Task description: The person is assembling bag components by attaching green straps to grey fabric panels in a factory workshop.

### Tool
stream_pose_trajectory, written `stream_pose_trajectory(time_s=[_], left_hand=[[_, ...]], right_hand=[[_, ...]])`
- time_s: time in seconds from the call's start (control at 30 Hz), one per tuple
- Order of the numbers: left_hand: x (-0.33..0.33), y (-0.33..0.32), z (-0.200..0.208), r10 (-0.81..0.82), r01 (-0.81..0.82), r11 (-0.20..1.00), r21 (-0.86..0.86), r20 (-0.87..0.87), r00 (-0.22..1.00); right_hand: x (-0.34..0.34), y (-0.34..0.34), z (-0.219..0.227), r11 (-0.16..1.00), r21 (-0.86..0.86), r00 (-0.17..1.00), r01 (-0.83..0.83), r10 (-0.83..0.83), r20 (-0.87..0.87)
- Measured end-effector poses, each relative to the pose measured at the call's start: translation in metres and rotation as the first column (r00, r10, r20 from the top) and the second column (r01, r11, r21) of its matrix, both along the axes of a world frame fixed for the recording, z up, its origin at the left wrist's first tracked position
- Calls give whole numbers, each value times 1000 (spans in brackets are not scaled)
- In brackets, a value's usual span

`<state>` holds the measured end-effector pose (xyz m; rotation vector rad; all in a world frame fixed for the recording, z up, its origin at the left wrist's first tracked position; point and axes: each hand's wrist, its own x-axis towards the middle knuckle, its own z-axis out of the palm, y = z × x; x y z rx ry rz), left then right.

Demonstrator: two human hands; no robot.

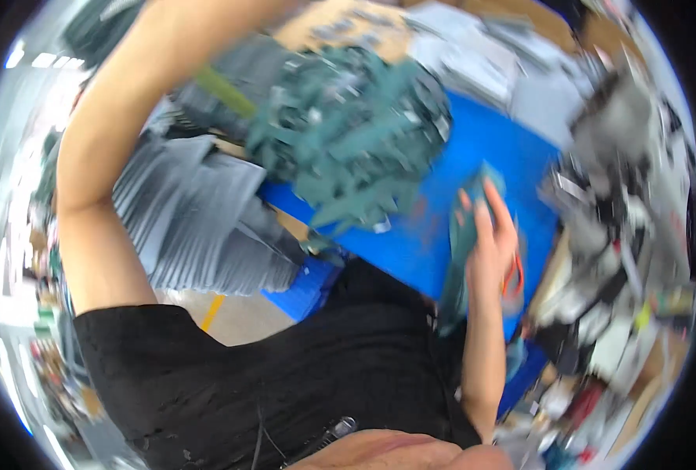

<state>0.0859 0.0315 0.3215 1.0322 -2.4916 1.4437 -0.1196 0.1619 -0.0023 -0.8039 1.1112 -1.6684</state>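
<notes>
My right hand is closed on a dark green fabric strip that hangs down toward the table's near edge. Its fingertips pinch the strip's upper end. Beside this hand shows an orange loop, perhaps a tool's handle; the rest of it is hidden. My left forearm reaches up across the far left and leaves at the top edge, so the left hand is out of view. Ahead lies a big tangled heap of similar green strips, with small pale and shiny bits among them.
The blue tabletop bears the heap. On the left stands a stack of grey fabric pieces, above a blue bin. Flat pale grey stacks lie at the back right. Mixed grey and black material crowds the right side.
</notes>
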Motion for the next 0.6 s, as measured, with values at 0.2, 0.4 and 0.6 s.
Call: stream_pose_trajectory(time_s=[0.2,0.4,0.6], left_hand=[[-61,104,-233,-807,625,414,662,-51,589],[-86,135,-281,-727,674,158,722,-377,574],[-131,50,-250,-660,838,-11,546,-633,405]], right_hand=[[-7,4,-21,996,66,929,67,-86,359],[-24,54,-33,977,184,988,110,-128,88],[-22,56,-24,998,55,977,42,-29,-212]])
